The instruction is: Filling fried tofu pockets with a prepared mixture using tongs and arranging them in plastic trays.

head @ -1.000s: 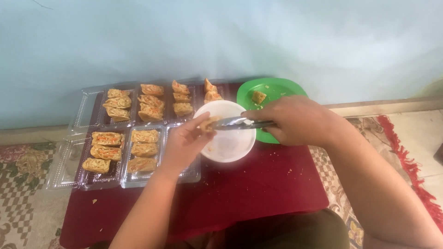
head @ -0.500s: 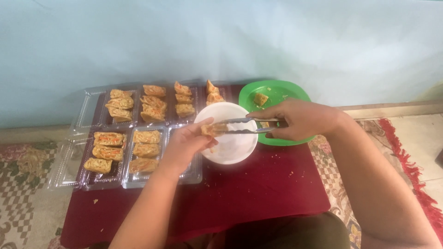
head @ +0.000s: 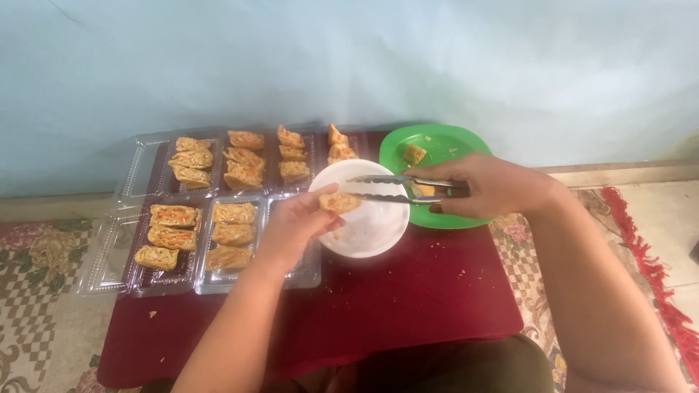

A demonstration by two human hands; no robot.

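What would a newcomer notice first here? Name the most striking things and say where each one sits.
The bright green plate at the table's far right catches the eye, one food piece on it. Beside it, over the white bowl at centre, the left hand holds a fried piece while the right hand grips metal tongs. Left of the bowl, clear plastic trays hold rows of golden rolls.
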